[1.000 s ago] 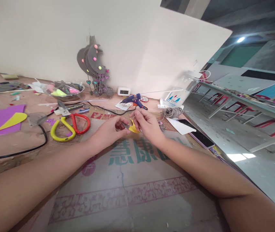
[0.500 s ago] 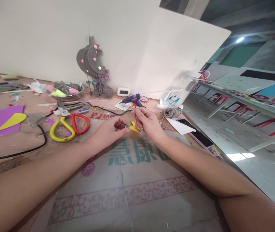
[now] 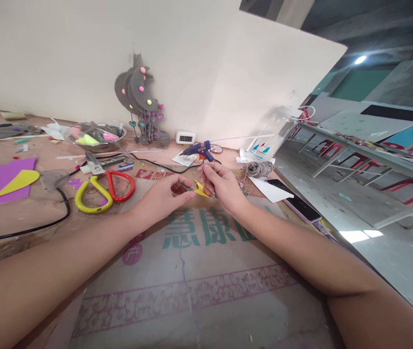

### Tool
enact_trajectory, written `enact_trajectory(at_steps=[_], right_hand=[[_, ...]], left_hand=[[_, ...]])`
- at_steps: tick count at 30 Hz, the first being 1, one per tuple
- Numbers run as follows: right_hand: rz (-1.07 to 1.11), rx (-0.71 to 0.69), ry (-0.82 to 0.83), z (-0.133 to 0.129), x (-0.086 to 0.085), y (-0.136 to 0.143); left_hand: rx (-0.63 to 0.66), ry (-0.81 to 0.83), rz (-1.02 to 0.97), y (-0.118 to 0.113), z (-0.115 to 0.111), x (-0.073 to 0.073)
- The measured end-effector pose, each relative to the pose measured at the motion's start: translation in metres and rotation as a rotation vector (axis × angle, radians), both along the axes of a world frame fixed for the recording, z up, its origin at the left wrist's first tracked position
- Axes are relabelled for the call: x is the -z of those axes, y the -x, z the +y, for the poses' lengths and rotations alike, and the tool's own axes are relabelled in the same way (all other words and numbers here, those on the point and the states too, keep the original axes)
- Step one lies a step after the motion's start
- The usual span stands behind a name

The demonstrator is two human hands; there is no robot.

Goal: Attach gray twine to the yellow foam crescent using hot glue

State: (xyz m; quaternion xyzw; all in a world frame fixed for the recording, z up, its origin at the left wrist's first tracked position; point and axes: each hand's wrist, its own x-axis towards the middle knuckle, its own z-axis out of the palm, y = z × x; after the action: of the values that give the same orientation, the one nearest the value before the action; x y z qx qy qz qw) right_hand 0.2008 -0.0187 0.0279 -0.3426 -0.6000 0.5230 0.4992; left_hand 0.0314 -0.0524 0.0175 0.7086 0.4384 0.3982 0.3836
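A small yellow piece [image 3: 202,190] is between my two hands, above the printed board [image 3: 191,271]. My left hand [image 3: 170,196] is closed in a pinch at its left side, on something thin and dark that its fingers mostly hide. My right hand [image 3: 221,184] has its fingers pressed together at the right side of the yellow piece, pinching a thin grey strand [image 3: 211,194]. Just beyond the hands lies a blue glue gun [image 3: 203,150] on white paper. A ball of grey twine [image 3: 259,169] sits to the right of my right hand.
Scissors with yellow and red handles [image 3: 95,195] lie left, near a black cable [image 3: 68,206] and purple sheets [image 3: 1,182]. Behind are a metal bowl [image 3: 121,132], a grey moon ornament [image 3: 141,94] and a white timer [image 3: 185,137]. A phone [image 3: 300,206] and a clear jug [image 3: 275,133] are at right.
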Motion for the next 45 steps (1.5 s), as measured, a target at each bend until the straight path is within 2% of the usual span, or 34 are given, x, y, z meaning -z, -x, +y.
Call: enact_trajectory(at_steps=[6,12,16,20,24,30,35,40,45], right_hand=[[0.012,0.034,0.047,0.005,0.003,-0.003],[-0.145,0.022,-0.003,0.006,0.010,-0.005],[-0.248,0.057,-0.073,0.006,0.012,-0.006],[-0.374,0.132,-0.218,0.007,0.013,-0.008],[-0.471,0.178,-0.345,0.008,0.013,-0.010],[-0.599,0.183,-0.402,0.006,0.011,-0.012],[-0.595,0.205,-0.413,0.006,0.011,-0.012],[-0.574,0.212,-0.407,0.006,0.009,-0.012],[-0.544,0.232,-0.365,0.009,0.010,-0.013]], left_hand=[[0.000,0.003,-0.027,0.001,0.003,0.001],[-0.045,-0.028,0.001,0.005,0.008,0.005],[-0.064,-0.065,-0.010,0.006,0.010,0.009],[-0.056,-0.064,-0.025,0.006,0.010,0.011],[-0.036,-0.082,0.008,0.005,0.008,0.008],[-0.038,-0.127,0.089,0.005,0.005,0.002],[-0.054,-0.111,0.065,0.005,0.005,0.002],[0.026,-0.016,-0.014,0.002,0.003,0.002],[0.048,-0.014,-0.013,0.001,0.001,0.002]])
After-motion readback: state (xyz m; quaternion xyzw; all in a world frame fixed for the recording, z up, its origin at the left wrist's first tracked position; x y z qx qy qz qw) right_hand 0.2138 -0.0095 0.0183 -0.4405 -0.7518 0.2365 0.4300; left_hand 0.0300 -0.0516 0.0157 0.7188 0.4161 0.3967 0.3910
